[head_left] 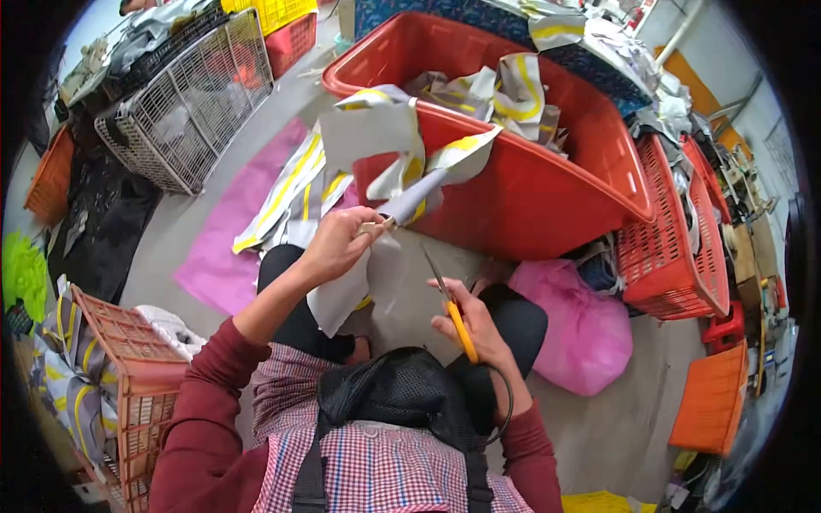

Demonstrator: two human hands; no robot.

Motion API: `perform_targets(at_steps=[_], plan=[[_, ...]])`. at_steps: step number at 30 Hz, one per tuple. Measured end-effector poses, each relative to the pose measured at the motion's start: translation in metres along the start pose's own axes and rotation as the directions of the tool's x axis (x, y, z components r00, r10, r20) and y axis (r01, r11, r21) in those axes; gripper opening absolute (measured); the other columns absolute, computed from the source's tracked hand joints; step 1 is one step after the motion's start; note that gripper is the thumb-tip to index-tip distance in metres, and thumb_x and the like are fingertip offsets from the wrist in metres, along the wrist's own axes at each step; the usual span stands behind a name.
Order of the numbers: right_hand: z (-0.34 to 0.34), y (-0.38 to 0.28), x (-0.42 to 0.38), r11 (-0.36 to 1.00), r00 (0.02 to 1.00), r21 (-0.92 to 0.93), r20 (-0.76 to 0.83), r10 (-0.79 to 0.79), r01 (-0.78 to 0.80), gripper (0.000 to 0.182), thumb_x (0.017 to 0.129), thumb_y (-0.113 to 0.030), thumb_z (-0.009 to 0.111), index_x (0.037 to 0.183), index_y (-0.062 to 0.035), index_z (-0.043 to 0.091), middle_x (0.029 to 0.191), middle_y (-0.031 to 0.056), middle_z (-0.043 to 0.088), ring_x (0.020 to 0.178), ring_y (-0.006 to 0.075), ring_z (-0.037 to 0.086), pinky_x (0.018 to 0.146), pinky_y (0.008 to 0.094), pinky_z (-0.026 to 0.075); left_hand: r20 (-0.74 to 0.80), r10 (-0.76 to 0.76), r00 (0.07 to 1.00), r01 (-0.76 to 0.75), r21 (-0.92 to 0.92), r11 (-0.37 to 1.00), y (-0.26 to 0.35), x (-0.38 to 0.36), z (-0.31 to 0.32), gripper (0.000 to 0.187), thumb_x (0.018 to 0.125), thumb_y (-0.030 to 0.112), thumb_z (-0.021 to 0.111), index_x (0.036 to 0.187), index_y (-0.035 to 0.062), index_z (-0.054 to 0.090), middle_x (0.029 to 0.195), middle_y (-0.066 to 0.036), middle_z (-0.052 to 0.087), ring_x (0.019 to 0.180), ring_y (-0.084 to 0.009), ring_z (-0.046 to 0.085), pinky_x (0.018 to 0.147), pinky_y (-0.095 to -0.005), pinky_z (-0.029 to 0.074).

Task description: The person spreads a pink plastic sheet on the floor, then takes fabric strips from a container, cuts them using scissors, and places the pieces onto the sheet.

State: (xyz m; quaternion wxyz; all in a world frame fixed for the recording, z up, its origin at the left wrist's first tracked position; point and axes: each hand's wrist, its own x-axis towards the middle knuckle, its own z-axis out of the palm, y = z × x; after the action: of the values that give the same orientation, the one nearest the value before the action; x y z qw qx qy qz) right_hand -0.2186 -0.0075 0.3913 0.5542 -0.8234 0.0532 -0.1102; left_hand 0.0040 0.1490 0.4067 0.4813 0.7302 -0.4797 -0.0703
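My left hand (342,244) is closed in a pinch on grey cloth pieces with yellow stripes (415,195), which fan out above it and hang below it between my knees. My right hand (479,325) grips a pair of scissors (460,327) with orange-yellow handles; the blades point up and away, apart from the cloth. Just beyond the hands stands a large red bin (513,209) with more striped grey pieces (517,94) inside. Long striped strips (291,192) lie left of the bin, over a pink sheet (224,231).
A stuffed pink bag (577,329) rests by my right knee. Red baskets (671,227) and an orange crate (708,402) line the right side. At left are a white wire basket (201,107) and a salmon-coloured crate (141,376) beside striped cloth.
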Motion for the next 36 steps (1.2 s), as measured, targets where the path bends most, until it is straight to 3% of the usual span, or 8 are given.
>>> perform_targets(at_steps=[5,6,10,12,29,31,35,36], plan=[[0.006,-0.002,0.024,0.957,0.982,-0.256,0.091,0.168,-0.14,0.056,0.081,-0.03,0.072,0.122,-0.0005,0.047,0.083,0.0173,0.057,0.072,0.0215,0.056,0.069,0.0335,0.047,0.098,-0.201,0.975,0.211,-0.103,0.972,0.006,-0.011,-0.014,0.023,0.094,0.021,0.056,0.092,-0.0011,0.061,0.07,0.002,0.052,0.068,-0.0054,0.045,0.06,-0.024,0.041],[0.007,0.001,0.028,0.967,0.991,-0.239,0.078,0.109,-0.088,0.047,0.082,-0.022,0.072,0.12,-0.006,0.051,0.069,0.0061,0.039,0.062,0.0127,0.039,0.058,0.0271,0.04,0.132,-0.218,0.967,0.236,-0.149,0.96,0.006,-0.011,-0.015,0.023,0.094,0.021,0.056,0.092,-0.0009,0.061,0.071,0.002,0.052,0.068,-0.0057,0.045,0.06,-0.024,0.041],[0.005,-0.001,0.044,0.971,0.992,-0.23,0.09,0.089,-0.066,0.047,0.082,-0.024,0.072,0.119,-0.0043,0.052,0.069,0.0063,0.04,0.061,0.0124,0.04,0.058,0.027,0.04,0.194,-0.24,0.951,0.279,-0.205,0.938,0.005,-0.009,-0.02,0.023,0.094,0.021,0.056,0.093,-0.0003,0.062,0.073,0.003,0.054,0.069,-0.0052,0.046,0.061,-0.0236,0.041],[0.001,-0.01,0.051,0.953,0.977,-0.271,0.123,0.173,-0.135,0.056,0.08,-0.033,0.073,0.119,0.001,0.052,0.082,0.018,0.059,0.07,0.0209,0.056,0.067,0.033,0.046,0.202,-0.249,0.947,0.298,-0.263,0.918,0.004,-0.009,-0.019,0.023,0.094,0.022,0.056,0.094,0.0001,0.062,0.074,0.003,0.054,0.07,-0.0047,0.047,0.061,-0.023,0.042],[0.007,0.003,0.051,0.976,0.994,-0.205,0.064,0.084,-0.069,0.045,0.077,-0.029,0.077,0.108,-0.0006,0.061,0.071,0.0139,0.057,0.061,0.0105,0.052,0.059,0.0277,0.046,0.284,-0.313,0.906,0.414,-0.454,0.789,-0.01,-0.021,0.0,0.024,0.093,0.024,0.057,0.095,0.0011,0.063,0.077,0.003,0.058,0.071,-0.0043,0.05,0.064,-0.0217,0.042],[0.011,0.016,0.042,0.984,0.995,-0.147,-0.001,0.097,-0.096,0.045,0.077,-0.028,0.076,0.108,-0.0005,0.059,0.072,0.0134,0.056,0.062,0.0121,0.052,0.06,0.0285,0.045,0.112,-0.217,0.97,0.234,-0.169,0.957,-0.027,-0.028,0.014,0.026,0.092,0.023,0.057,0.097,-0.0012,0.063,0.078,-0.002,0.06,0.074,-0.0085,0.053,0.067,-0.0247,0.044],[0.005,0.023,0.011,0.968,0.982,-0.16,-0.041,0.187,-0.191,0.05,0.081,-0.024,0.073,0.12,-0.0038,0.051,0.077,0.0126,0.053,0.066,0.0152,0.05,0.064,0.0281,0.045,0.219,-0.284,0.934,0.297,-0.027,0.955,-0.062,-0.031,0.04,0.024,0.091,0.02,0.058,0.095,-0.0025,0.064,0.079,-0.007,0.062,0.075,-0.0116,0.055,0.069,-0.0272,0.045],[0.004,0.033,0.003,0.975,0.985,-0.149,-0.058,0.16,-0.167,0.046,0.084,-0.02,0.07,0.123,-0.0049,0.05,0.078,0.0083,0.053,0.068,0.0145,0.049,0.066,0.0273,0.044,0.262,-0.446,0.856,0.445,0.067,0.893,-0.068,-0.029,0.046,0.023,0.09,0.019,0.058,0.092,-0.0026,0.065,0.078,-0.008,0.061,0.073,-0.0129,0.055,0.067,-0.0294,0.045]])
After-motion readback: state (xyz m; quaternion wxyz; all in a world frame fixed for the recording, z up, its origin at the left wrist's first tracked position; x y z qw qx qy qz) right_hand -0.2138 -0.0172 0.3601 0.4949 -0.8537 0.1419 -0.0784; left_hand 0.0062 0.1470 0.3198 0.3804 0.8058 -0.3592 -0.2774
